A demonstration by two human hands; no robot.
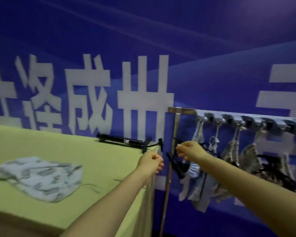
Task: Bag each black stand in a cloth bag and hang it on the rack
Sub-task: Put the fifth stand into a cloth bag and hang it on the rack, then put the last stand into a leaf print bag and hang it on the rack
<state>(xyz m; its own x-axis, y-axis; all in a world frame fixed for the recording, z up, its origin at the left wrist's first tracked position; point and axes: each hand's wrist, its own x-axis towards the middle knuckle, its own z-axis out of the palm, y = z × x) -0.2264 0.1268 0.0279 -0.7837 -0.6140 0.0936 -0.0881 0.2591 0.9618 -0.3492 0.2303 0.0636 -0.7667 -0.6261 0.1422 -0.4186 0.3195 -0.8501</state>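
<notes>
A light striped cloth bag [194, 175] hangs under my right hand [189, 150], and a black stand [175, 164] pokes out of its left side. My right hand is closed on the top of this bag, just left of the rack [246, 119]. My left hand [150, 162] is a closed fist at the table's right edge, a little left of the bag; I see nothing in it. Another black stand [120, 141] lies at the back of the table. An empty patterned cloth bag [39, 177] lies flat on the table to the left.
The green-covered table [96, 168] fills the left. The rack's metal post [169, 168] stands right beside the table edge. Several filled cloth bags [249, 158] hang from the rack's hooks to the right. A blue banner wall stands close behind everything.
</notes>
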